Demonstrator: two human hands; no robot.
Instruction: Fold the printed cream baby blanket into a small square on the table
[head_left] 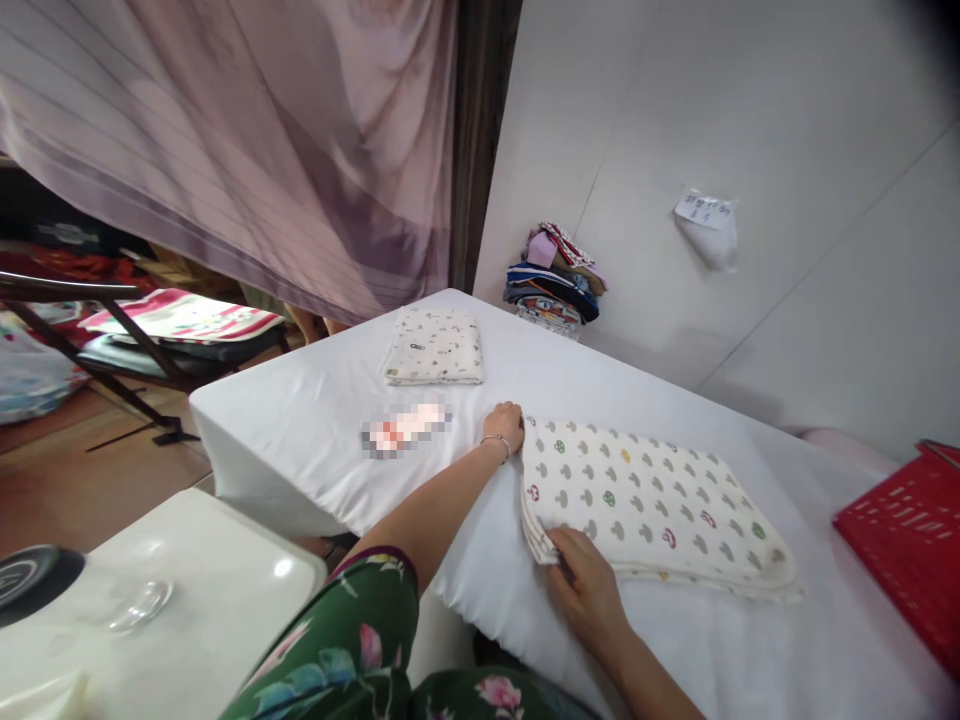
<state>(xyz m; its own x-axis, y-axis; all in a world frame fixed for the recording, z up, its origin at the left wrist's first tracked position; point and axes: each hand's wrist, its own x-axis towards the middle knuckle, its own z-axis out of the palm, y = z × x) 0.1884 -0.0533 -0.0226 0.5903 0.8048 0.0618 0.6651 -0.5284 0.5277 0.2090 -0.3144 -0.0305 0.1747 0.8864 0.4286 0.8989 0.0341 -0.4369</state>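
A white cloth [652,500] printed with grey, green and pink mushrooms lies folded in layers on the white-covered table [720,410]. My left hand [505,424], with a bracelet at its wrist, is closed at the cloth's far left corner. At the near left corner, my right hand [581,575] pinches the layered edge between thumb and fingers. Farther back on the table rests a smaller folded cloth [435,347] with small dark prints. A blurred-out item [405,428] lies between that cloth and my left arm.
A red plastic basket [907,530] stands at the right. Stacked folded clothes [551,280] sit against the wall beyond the table. At the lower left is a white side table [187,610] with a clear glass object on it. A pinkish curtain [300,130] hangs behind; a chair [150,340] holds folded fabric.
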